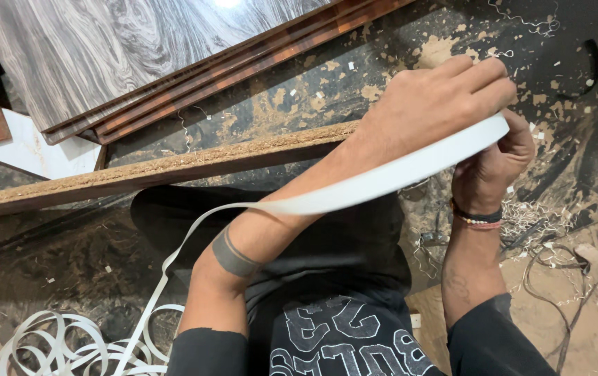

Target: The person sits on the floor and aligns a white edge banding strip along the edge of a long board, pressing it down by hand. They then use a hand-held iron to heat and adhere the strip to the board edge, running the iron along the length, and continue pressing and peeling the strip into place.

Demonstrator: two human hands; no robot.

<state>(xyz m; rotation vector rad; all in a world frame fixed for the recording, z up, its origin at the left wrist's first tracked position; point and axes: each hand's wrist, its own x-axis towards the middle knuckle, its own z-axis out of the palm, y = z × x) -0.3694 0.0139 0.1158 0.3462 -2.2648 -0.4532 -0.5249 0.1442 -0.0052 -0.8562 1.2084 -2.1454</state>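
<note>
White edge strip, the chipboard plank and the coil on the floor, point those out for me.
white edge strip [382, 179], head view, mid-span below the hands
chipboard plank [173, 167], head view, rough edge
coil of strip [69, 345], head view, loops

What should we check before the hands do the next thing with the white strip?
1. Left hand on the white strip: ok, it lies over the strip's upper end.
2. Right hand under that end: ok, fingers curl around it.
3. Strip free of twists: not ok, it twists near the left forearm.
4. Slack ready: ok, loose loops lie on the floor.
5. Raw board edge close by: ok, just beyond the hands.
6. Floor tidy: not ok, shavings are scattered about.
</note>
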